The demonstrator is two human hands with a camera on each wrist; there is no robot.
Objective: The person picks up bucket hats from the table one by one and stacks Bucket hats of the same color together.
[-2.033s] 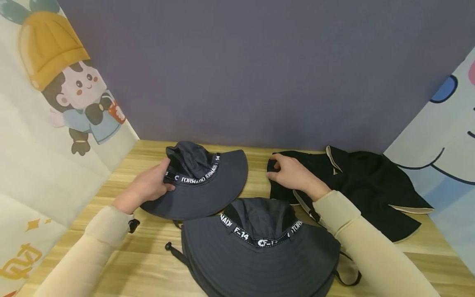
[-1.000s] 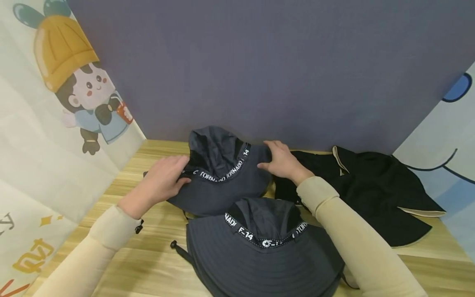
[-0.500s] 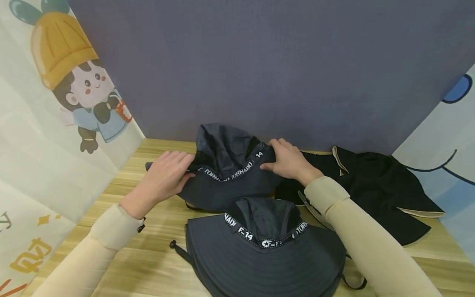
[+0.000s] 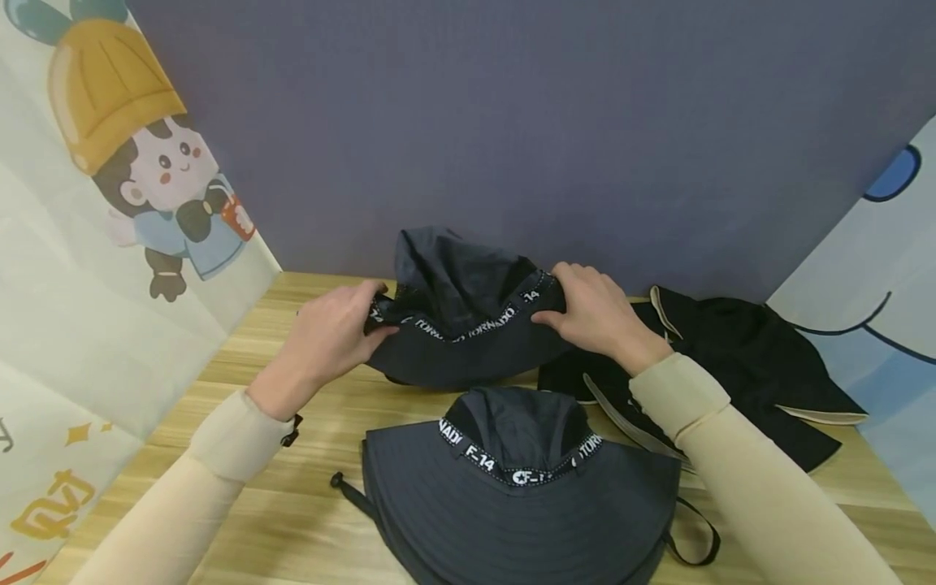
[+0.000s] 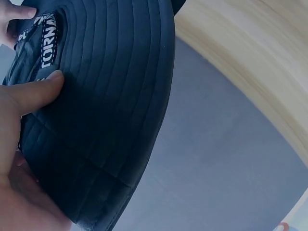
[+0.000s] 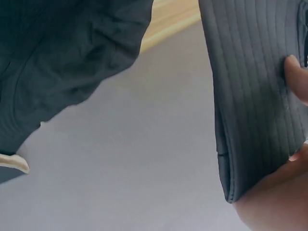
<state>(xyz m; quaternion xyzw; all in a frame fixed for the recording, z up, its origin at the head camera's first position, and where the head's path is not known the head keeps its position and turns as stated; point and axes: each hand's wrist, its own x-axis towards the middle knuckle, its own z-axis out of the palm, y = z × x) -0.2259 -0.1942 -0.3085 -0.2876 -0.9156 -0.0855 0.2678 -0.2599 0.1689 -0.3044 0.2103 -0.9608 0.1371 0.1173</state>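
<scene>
Both hands hold a dark grey bucket hat (image 4: 468, 357) with a TORNADO lettered band, near the back of the table. My left hand (image 4: 332, 329) grips its left side, the thumb on the brim by the band, as the left wrist view shows on the stitched brim (image 5: 110, 96). On the opposite side my right hand (image 4: 595, 313) pinches the brim, thumb in front and fingers behind. In the right wrist view the folded brim (image 6: 255, 106) runs down into the palm. The hat's crown rises behind the band, partly crumpled.
In front lies a second dark grey hat (image 4: 519, 512) with a wide brim and cord straps, apparently stacked on another brim. A black hat with beige edging (image 4: 738, 366) lies flat at the right, partly under the right forearm. A grey wall (image 4: 512, 146) stands behind the wooden table (image 4: 285, 504).
The right hand has left the black hat and taken hold of the grey hat's right side. Both hands have moved the hat rightward and tilted it up, away from the front hat.
</scene>
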